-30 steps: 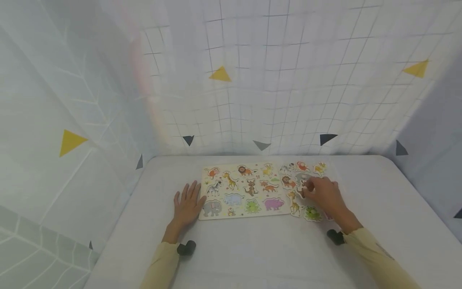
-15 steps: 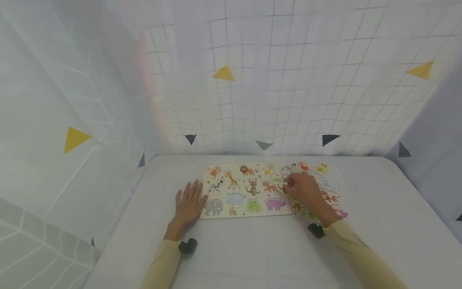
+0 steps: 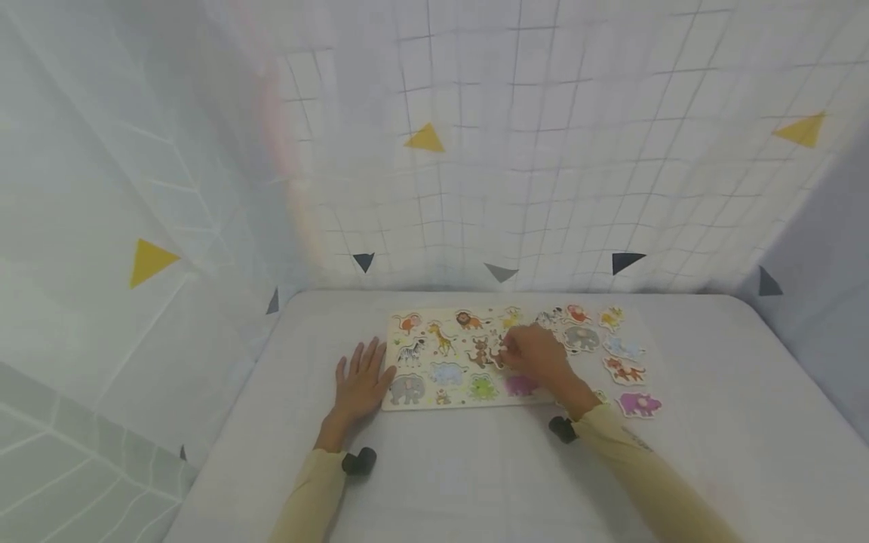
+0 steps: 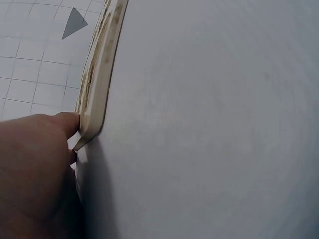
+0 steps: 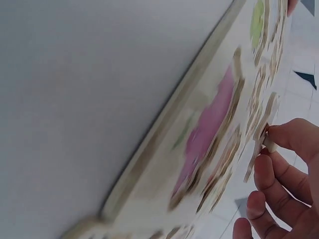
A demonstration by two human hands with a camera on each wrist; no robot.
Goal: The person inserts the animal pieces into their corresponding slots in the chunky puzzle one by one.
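The wooden animal puzzle board [image 3: 502, 401] lies flat on the white table. My right hand [image 3: 539, 358] is over the board's right half. By its knob it pinches a kangaroo puzzle piece [image 3: 498, 359], just right of the printed kangaroo [image 3: 480, 352]. The right wrist view shows this piece [image 5: 270, 117] edge-on and tilted, thumb and fingers at the knob, apart from the board surface. My left hand [image 3: 362, 386] rests with spread fingers at the board's left edge; its thumb [image 4: 70, 121] touches the board's side. The right hand and forearm hide part of the board and some loose pieces.
Loose puzzle pieces lie right of the board: an elephant [image 3: 581, 338], a fox [image 3: 624, 371], a purple hippo [image 3: 638, 405], a blue rhino [image 3: 623, 347] and several others. A fabric wall [image 3: 502, 188] with grid lines rises behind the table.
My right hand has picked up the kangaroo piece from among the loose pieces and carried it left over the board. The left hand stays at the board's edge.
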